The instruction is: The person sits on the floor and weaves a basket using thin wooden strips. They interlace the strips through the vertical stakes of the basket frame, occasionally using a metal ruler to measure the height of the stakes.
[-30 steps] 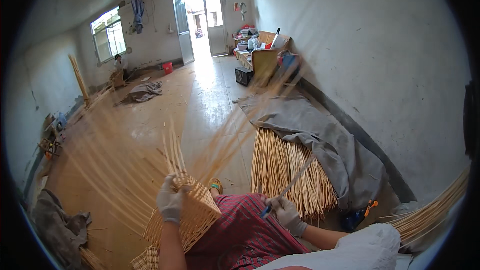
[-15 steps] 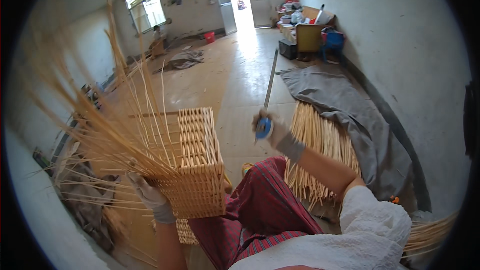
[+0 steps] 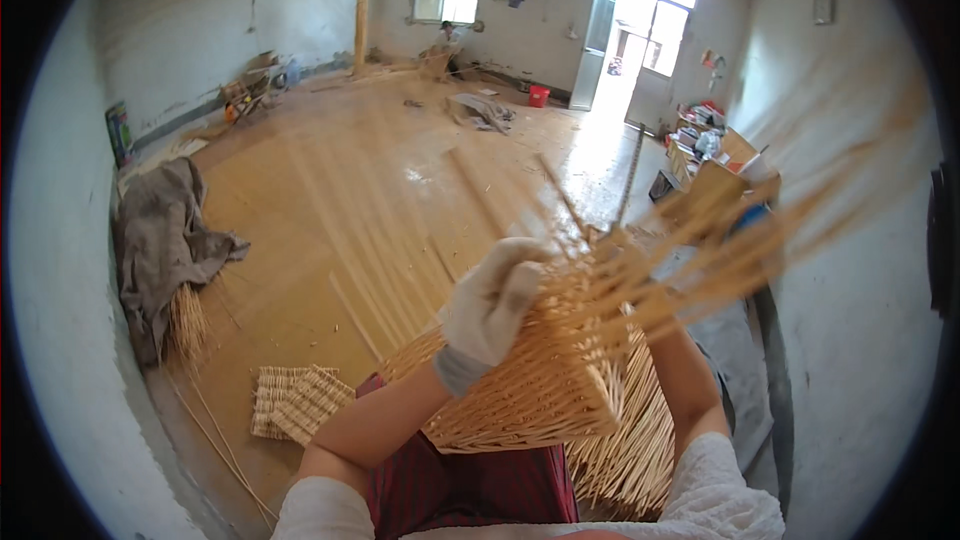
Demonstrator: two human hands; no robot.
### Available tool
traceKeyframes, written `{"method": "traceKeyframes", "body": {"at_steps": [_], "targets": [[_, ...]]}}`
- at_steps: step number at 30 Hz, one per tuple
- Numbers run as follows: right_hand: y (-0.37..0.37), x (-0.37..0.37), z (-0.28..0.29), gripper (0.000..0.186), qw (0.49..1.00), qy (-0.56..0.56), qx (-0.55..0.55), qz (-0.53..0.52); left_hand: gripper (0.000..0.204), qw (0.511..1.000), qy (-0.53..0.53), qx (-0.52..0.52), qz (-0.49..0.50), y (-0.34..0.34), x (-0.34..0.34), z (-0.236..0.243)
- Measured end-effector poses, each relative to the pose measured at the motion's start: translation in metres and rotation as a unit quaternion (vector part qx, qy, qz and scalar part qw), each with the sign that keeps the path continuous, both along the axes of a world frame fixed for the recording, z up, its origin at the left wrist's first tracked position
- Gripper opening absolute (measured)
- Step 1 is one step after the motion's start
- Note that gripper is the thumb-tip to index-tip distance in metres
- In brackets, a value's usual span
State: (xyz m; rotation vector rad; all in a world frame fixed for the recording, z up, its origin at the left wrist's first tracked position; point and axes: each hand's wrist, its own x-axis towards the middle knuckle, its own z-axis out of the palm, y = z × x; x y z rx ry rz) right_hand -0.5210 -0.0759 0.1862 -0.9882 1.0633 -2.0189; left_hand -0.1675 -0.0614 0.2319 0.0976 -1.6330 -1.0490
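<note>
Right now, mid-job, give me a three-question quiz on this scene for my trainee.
1. True or false: the left hand wears a light glove and rests on the woven basket.
2. What lies on the floor left of the person's lap? A) flat woven mats B) a metal bucket C) a coil of rope
3. Fill in: against the left wall, a grey ____ is draped over a bundle of straw.

Key:
1. True.
2. A, the flat woven mats.
3. Cloth. The right hand is hidden behind the basket.

Worn on the head, looking down and forward, very close above the gloved left hand (image 3: 492, 305); beyond the hand, floor (image 3: 330, 190) and far doorway (image 3: 650, 40).
</note>
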Motion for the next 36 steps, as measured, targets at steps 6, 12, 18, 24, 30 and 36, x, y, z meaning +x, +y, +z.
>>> {"method": "traceKeyframes", "body": {"at_steps": [6,12,18,24,30,36], "targets": [[0.052,-0.042,-0.042,0.037,0.999,-0.015,0.025,-0.017,0.056,0.983,-0.160,-0.052,-0.072,-0.035,-0.041,-0.012],[0.133,-0.048,-0.127,0.035,0.993,-0.098,0.015,0.058,0.051,0.986,0.038,0.068,-0.146,-0.081,-0.086,-0.072],[0.191,-0.072,-0.201,0.045,0.924,-0.245,-0.130,0.264,0.043,0.936,0.023,0.246,-0.249,-0.188,-0.136,-0.160],[0.096,-0.016,-0.191,0.041,0.995,-0.079,0.059,0.016,0.036,0.841,0.132,0.477,-0.219,-0.225,-0.110,-0.281],[0.048,-0.033,-0.251,0.057,0.970,-0.018,0.242,0.019,0.051,0.774,0.026,0.606,-0.180,-0.243,-0.095,-0.327],[0.026,-0.073,-0.281,0.057,0.958,-0.093,0.228,0.145,0.050,0.802,-0.054,0.578,-0.143,-0.231,-0.071,-0.308]]}}
